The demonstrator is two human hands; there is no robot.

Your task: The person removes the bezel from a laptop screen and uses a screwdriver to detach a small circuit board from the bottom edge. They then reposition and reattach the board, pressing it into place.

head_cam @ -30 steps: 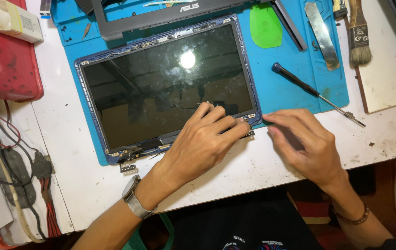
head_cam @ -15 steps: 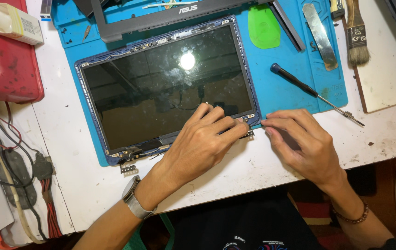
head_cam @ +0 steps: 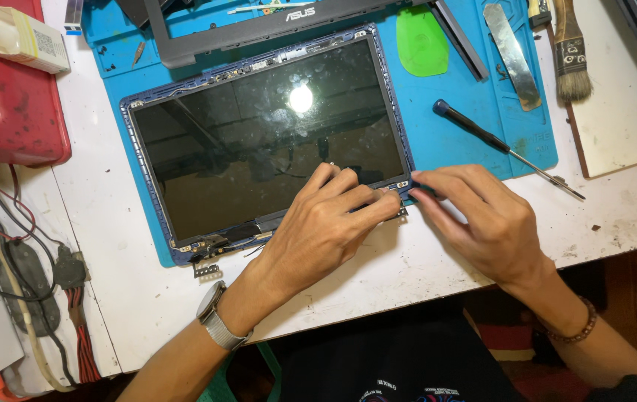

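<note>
A bare laptop screen panel in a blue lid frame [head_cam: 259, 141] lies on a blue work mat [head_cam: 475, 126]. My left hand [head_cam: 326, 227] rests on the panel's near right corner, fingers pressed flat by the metal hinge bracket [head_cam: 400, 212]. My right hand [head_cam: 482, 223] touches the same corner from the right, its fingertips on the frame edge. Whether either hand grips something small is hidden by the fingers. My left wrist carries a watch [head_cam: 218, 324], my right a bead bracelet [head_cam: 575, 327].
A black-handled screwdriver [head_cam: 497, 141] lies right of the panel. A green pry pick [head_cam: 421, 41], a metal spatula [head_cam: 512, 52] and a brush [head_cam: 570, 52] sit at the back right. A grey bezel [head_cam: 259, 30] lies behind. A red box [head_cam: 13, 112] and cables [head_cam: 43, 283] are at left.
Both hands stay at the panel's near right corner; the fingertips have shifted only slightly. The view has dropped a little.
</note>
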